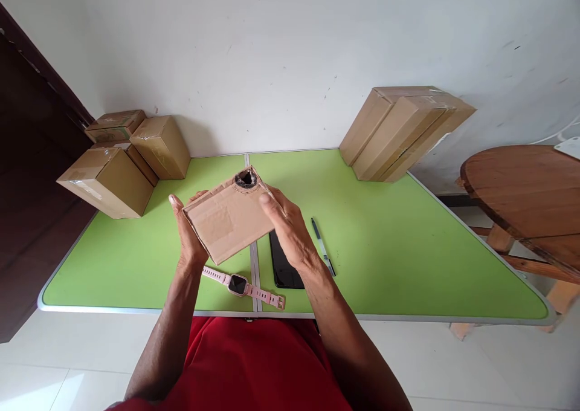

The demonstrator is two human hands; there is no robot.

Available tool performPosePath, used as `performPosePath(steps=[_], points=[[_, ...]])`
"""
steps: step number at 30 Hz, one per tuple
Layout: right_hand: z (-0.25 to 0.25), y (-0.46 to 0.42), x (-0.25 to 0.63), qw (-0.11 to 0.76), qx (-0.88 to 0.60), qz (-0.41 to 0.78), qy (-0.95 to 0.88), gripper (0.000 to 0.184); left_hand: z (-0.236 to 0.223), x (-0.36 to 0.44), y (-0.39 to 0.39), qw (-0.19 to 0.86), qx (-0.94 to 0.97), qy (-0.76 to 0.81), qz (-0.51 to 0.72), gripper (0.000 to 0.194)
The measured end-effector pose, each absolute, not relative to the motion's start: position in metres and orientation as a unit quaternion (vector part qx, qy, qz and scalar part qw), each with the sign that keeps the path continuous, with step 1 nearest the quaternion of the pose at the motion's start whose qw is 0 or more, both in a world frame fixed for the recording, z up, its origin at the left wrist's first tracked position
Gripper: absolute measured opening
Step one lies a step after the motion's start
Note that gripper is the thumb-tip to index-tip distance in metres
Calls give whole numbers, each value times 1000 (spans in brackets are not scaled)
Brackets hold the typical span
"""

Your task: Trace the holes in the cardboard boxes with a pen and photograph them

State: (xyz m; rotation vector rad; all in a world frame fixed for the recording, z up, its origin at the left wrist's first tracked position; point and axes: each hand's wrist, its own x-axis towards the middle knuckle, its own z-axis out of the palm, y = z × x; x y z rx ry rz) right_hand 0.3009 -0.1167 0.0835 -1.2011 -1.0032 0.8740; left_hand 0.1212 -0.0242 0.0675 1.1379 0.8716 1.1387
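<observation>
I hold a small flat cardboard box (226,220) above the green table (399,254), tilted, with a torn dark hole at its far corner. My left hand (189,237) grips its left edge from below, thumb on the near side. My right hand (290,233) grips the right edge, thumb on the top face. Under the box on the table lie a pink smartwatch (240,284) with its strap laid out, a black phone (283,266) partly hidden by my right wrist, and a pen (322,246) just to the right.
Several taped cardboard boxes (122,163) are stacked at the table's far left corner. Flat boxes (399,133) lean against the white wall at the far right. A round wooden table (525,199) stands off the right edge. A dark door is at left.
</observation>
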Motion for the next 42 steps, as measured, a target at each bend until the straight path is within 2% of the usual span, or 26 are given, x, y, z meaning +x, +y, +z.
performPosePath(steps=[3, 6, 12, 16, 24, 28, 33, 37, 42], points=[[90, -124, 301, 614, -543, 328, -469, 66, 74, 123, -34, 644, 439, 400, 483, 104], [89, -130, 301, 600, -568, 291, -483, 62, 84, 113, -41, 606, 477, 404, 491, 100], [89, -140, 298, 555, -612, 228, -515, 54, 103, 96, -51, 437, 685, 450, 371, 61], [99, -142, 298, 536, -647, 223, -494, 50, 106, 101, -58, 374, 726, 442, 370, 52], [109, -135, 287, 508, -685, 167, -495, 32, 109, 103, -73, 308, 732, 485, 366, 52], [109, -131, 264, 434, -724, 104, -525, 25, 120, 104, -73, 234, 727, 551, 335, 57], [111, -129, 247, 365, -757, 88, -534, 27, 130, 106, -65, 167, 728, 606, 273, 61], [118, -124, 244, 309, -778, 74, -542, 31, 134, 106, -60, 159, 727, 614, 265, 60], [137, -122, 239, 253, -782, 42, -569, 29, 142, 106, -55, 169, 743, 597, 251, 50]])
